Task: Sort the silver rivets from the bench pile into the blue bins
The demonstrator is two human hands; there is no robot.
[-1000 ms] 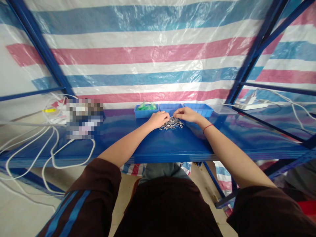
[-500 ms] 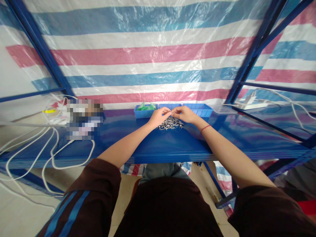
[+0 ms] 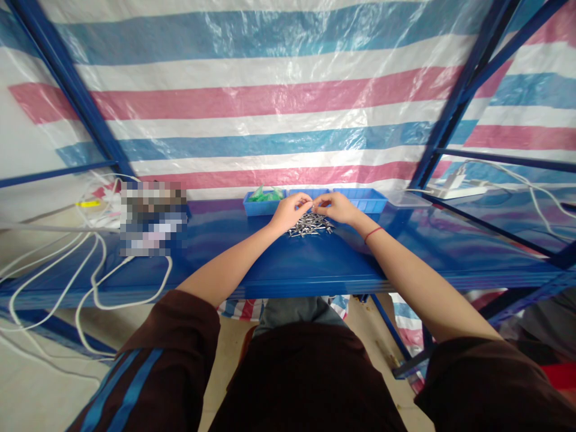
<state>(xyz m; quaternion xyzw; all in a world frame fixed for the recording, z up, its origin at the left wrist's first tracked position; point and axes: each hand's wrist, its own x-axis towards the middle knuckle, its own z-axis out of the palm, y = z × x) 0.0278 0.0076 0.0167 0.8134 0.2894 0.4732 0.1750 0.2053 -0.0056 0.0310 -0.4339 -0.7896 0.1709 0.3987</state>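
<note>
My left hand [image 3: 291, 211] and my right hand [image 3: 335, 207] meet fingertip to fingertip above a heap of small silver metal pieces, which look like pop rivets [image 3: 311, 225]. Both hands are closed in a pinch, thumbs against fingers. Whatever sits between the fingertips is too small to make out. Just behind the hands stands a row of blue plastic bins. The left bin [image 3: 261, 208] holds green plastic [image 3: 266, 195]; the right bin [image 3: 366, 201] is partly behind my right hand, and the middle bin is mostly hidden by my hands.
The blue metal bench [image 3: 288, 264] runs left to right. White cables [image 3: 101, 288] loop over its left side beside a blurred-out patch. A clear plastic lid [image 3: 409, 199] and a white power strip [image 3: 461, 189] lie to the right. Blue posts and a striped sheet [image 3: 279, 102] close the back.
The hands stay over the heap, with only small movements of the fingertips. The whole view has shifted very slightly.
</note>
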